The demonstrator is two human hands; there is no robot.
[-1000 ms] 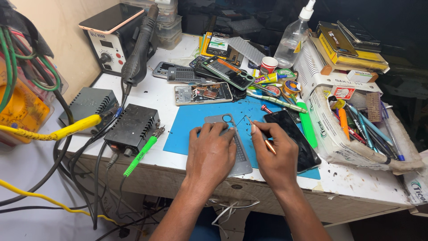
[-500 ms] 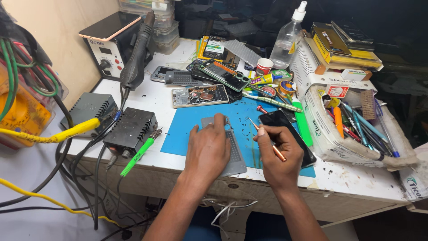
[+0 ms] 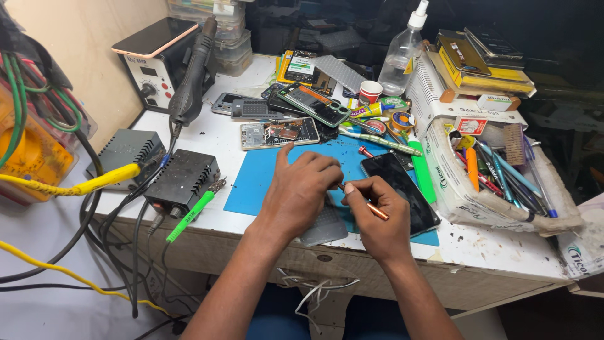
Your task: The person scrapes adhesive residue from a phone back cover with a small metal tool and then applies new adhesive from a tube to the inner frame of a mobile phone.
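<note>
Screwdriver (image 3: 368,204) is sitting pinched in my right hand (image 3: 377,220), tip nearing the grey phone (image 3: 324,223) my left hand (image 3: 302,189) is pressing down; seating the tip seems next.

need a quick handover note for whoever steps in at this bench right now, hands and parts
Left hand: pressed flat-curled on the grey metal plate, holding it down on the blue mat.
Right hand: gripping a copper-coloured tool, tip aimed toward the left hand's fingers; what it touches is hidden.
Nearby: dark phone face up just right of the hands; opened phone with exposed board at the mat's far edge; green-handled iron lying by the black station.
Done: plate positioned and steadied, tool in hand.
Left: work at the tool tip looks unfinished; the opened phone is not closed up.
</note>
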